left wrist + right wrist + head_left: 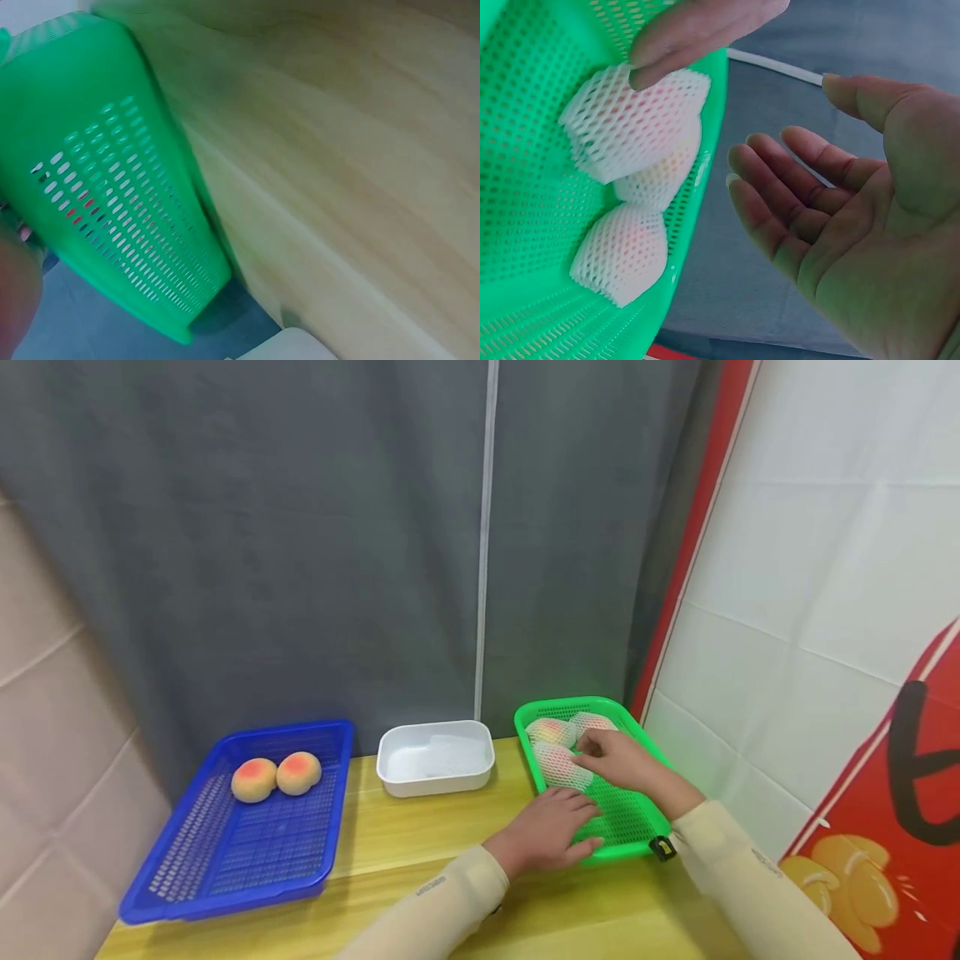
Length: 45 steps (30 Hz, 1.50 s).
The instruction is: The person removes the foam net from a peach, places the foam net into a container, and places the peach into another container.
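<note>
Grey curtain [300, 543] hangs behind the wooden worktop [420, 827]. At 3 o'clock from the white tub [438, 787], three wrapped peaches [557, 766] cluster towards the green basket [630, 814]'s 11 o'clock corner. Beside them the right hand [622, 762] curves loosely, thumb and fingers apart, gripping nothing; the left hand [546, 831], fingers outstretched, is at the basket's 7 o'clock edge. Fingertips might snag the netting [600, 146], dragging a peach loose; a sleeve [701, 835] bumping the rim could shift the basket.
</note>
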{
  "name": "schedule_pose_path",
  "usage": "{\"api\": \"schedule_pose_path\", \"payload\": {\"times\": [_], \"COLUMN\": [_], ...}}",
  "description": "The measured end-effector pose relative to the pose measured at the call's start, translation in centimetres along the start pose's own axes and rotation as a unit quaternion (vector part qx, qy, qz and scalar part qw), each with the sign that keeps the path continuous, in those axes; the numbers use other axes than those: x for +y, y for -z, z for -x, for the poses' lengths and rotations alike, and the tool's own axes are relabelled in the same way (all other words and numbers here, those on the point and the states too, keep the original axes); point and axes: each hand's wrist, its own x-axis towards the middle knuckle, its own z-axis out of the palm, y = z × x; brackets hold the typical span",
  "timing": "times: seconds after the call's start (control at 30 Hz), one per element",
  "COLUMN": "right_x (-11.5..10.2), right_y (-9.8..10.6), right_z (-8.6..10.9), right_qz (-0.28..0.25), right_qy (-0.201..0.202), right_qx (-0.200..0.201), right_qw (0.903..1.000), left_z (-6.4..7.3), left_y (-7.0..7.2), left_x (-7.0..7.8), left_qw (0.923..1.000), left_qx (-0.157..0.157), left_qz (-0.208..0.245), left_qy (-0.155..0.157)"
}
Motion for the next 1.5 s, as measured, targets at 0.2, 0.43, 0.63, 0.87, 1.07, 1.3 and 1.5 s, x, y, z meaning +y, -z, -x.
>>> {"api": "schedule_pose_path", "payload": {"times": [0.2,0.43,0.63,0.87,1.07,1.3,1.5], "right_x": [0.5,1.7,3.1,4.6,4.6,5.1,5.9], "right_y": [-0.3,-1.6,-3.3,-5.3,-6.4,-7.3,-8.1], "right_z": [-2.2,-5.1,-7.0,-8.3,-8.6,-8.8,-8.7], "right_qz": [0.04,0.098,0.147,0.158,0.153,0.146,0.12], "right_qy": [0.017,0.02,0.025,-0.003,-0.021,0.003,0.022], "right_qx": [-0.038,-0.08,-0.114,-0.171,-0.184,-0.165,-0.147], "right_qw": [0.9983,0.9917,0.9823,0.9725,0.9708,0.9755,0.9817], "left_z": [-0.3,-0.4,-0.6,-0.8,-0.9,-0.8,-0.8], "left_y": [-1.0,-1.3,-1.5,-2.0,-2.2,-2.2,-2.3], "left_x": [0.2,0.3,0.2,0.3,0.2,0.1,0.3], "left_qw": [0.9998,0.9996,0.9994,0.999,0.9988,0.9975,0.9978], "left_qx": [-0.009,-0.007,-0.013,-0.018,-0.004,0.017,0.017], "left_qz": [-0.019,-0.027,-0.032,-0.039,-0.048,-0.068,-0.064], "left_qy": [-0.001,0.007,0.008,0.006,0.007,0.006,0.004]}}
